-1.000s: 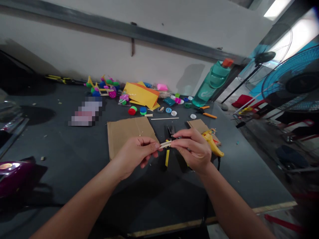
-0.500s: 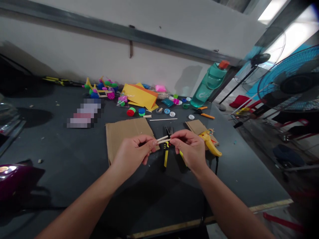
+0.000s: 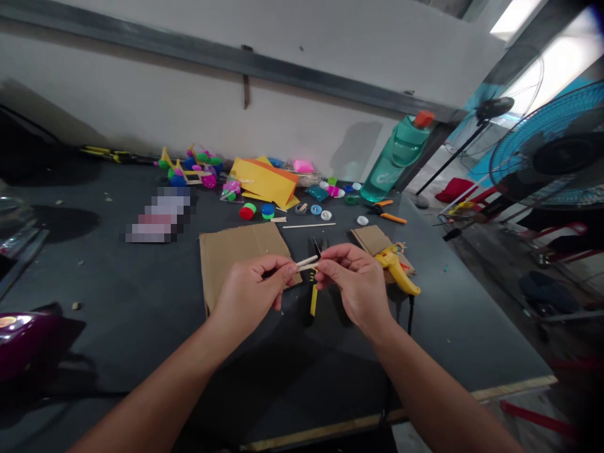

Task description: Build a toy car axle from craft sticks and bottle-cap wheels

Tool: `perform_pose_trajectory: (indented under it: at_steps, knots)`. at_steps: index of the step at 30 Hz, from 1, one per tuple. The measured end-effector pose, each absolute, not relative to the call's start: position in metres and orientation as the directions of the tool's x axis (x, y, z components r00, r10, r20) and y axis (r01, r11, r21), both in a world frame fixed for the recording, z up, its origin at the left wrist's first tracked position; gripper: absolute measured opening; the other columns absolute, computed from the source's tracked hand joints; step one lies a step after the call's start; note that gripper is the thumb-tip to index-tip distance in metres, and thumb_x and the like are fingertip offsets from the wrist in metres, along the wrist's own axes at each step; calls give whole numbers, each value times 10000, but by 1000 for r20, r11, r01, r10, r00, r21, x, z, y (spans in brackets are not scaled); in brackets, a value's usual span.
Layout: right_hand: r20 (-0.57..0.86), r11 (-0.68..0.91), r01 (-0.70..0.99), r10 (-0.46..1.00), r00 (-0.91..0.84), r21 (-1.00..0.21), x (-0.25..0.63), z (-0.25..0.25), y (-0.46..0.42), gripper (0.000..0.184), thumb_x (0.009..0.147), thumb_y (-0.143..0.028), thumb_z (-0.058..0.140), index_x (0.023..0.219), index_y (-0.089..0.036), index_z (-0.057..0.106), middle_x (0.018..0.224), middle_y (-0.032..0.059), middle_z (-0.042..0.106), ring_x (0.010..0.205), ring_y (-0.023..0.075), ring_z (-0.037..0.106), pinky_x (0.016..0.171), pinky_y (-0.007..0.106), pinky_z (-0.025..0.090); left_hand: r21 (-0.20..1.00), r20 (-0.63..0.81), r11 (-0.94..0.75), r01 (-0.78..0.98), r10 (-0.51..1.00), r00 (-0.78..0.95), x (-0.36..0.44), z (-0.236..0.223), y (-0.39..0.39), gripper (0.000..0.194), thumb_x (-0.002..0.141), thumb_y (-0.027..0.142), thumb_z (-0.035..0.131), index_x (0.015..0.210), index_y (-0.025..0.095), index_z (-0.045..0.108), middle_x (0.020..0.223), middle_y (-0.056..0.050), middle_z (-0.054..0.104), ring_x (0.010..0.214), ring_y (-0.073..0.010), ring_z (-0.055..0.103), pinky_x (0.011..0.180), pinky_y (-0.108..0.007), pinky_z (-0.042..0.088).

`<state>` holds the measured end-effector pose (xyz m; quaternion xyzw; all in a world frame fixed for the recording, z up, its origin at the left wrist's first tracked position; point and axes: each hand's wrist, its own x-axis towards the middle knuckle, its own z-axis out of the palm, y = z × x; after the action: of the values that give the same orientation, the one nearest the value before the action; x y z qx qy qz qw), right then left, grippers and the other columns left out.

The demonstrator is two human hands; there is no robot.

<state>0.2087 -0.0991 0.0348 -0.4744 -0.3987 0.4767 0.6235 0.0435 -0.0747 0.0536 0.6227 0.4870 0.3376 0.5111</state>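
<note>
My left hand (image 3: 250,292) and my right hand (image 3: 356,283) meet above the dark table (image 3: 117,302), both pinching short pale wooden sticks (image 3: 306,263) between their fingertips. The sticks lie roughly level between the two hands. Below them on the table lie black pliers with yellow-striped handles (image 3: 313,286). A brown cardboard sheet (image 3: 236,248) lies under my left hand. A yellow glue gun (image 3: 399,267) rests on a smaller cardboard piece (image 3: 372,238) just right of my right hand.
At the back lie yellow folded paper (image 3: 267,181), coloured bottle caps (image 3: 257,211), small coloured toy parts (image 3: 191,167), a long thin stick (image 3: 309,225), orange-handled cutters (image 3: 387,216) and a teal water bottle (image 3: 396,157). A blue fan (image 3: 557,154) stands right. The table's front edge (image 3: 425,412) runs near me.
My hands have shifted slightly left and the right hand's fingers have re-gripped the sticks; the sticks stay pinched between both hands.
</note>
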Motion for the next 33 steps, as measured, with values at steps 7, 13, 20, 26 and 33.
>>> perform_pose_trajectory:
  at_steps: [7,13,20,26,33]
  knots:
    - [10,56,-193,974,228,-980,210,35,-99,154,675,-224,750,817,-171,721,596,-6,661,513,109,612,507,245,562,960,-56,-40,278,943,329,42,51,-73,198,799,320,574,700,170,657,570,30,577,386,-50,468,402,-184,337]
    - [6,47,-199,979,202,-979,211,35,-98,135,665,-221,759,793,-182,737,589,-3,662,516,107,609,505,236,556,938,-65,-66,340,930,361,41,53,-73,223,803,310,556,643,180,640,421,46,503,378,-73,460,409,-192,334]
    - [-42,-7,-241,989,142,-971,215,32,-95,126,660,-229,764,767,-170,734,572,1,657,511,109,602,459,215,530,943,-102,-36,332,916,389,40,57,-71,196,789,291,554,670,178,662,416,49,500,384,-74,462,419,-190,340]
    - [-90,-61,-250,990,104,-966,217,34,-95,132,650,-248,773,734,-161,722,567,4,653,521,103,604,445,184,504,960,-164,45,277,891,423,39,48,-67,170,778,298,583,707,168,668,515,43,543,389,-50,457,417,-173,348]
    - [-70,-34,-222,985,156,-975,215,34,-95,136,644,-260,768,717,-161,711,560,0,646,514,108,601,464,208,517,967,-148,38,253,889,433,41,47,-67,204,789,300,566,662,159,640,600,14,595,393,-50,474,408,-172,372]
